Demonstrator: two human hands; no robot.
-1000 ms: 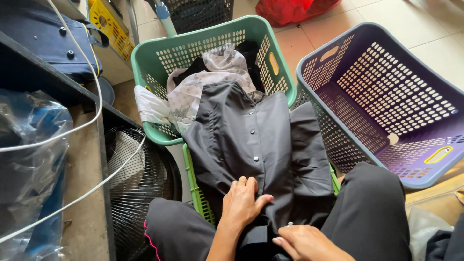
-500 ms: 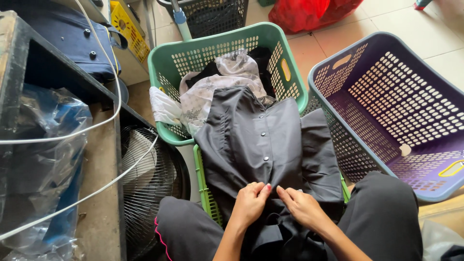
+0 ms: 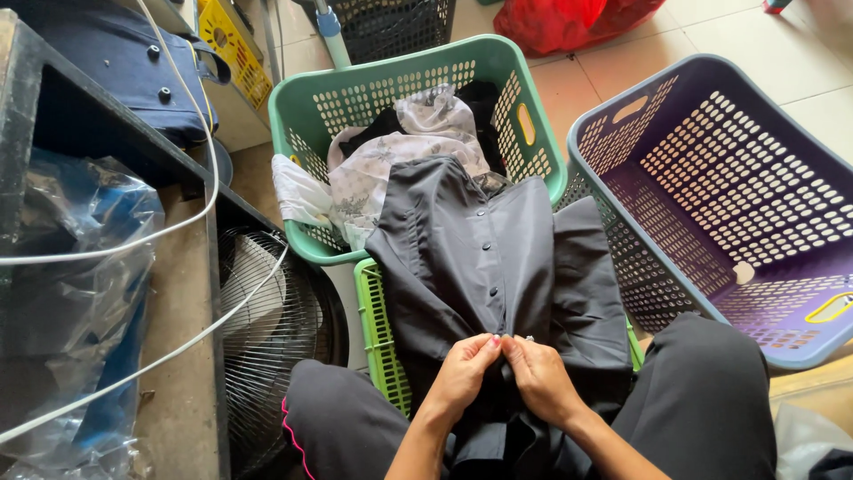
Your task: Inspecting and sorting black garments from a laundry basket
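Both hands are pinched onto the front of a black shirt (image 3: 484,267) that's spread over the person's lap and up onto the edge of the green basket (image 3: 409,98). Left hand (image 3: 464,373) grips the fabric on one side of the button line, right hand (image 3: 540,378) grips the other side, fingertips of the two touching right at the placket, low down near the hem. Row of small buttons runs up the middle of the shirt. Green basket behind it has a pale patterned cloth (image 3: 400,160) and something dark in it. Purple basket (image 3: 711,187) sits just to the right, touching the green one. A lime green crate (image 3: 380,342) peeks out under the shirt. Fan (image 3: 267,347) on the floor to the left, with white cables (image 3: 178,222) crossing over it
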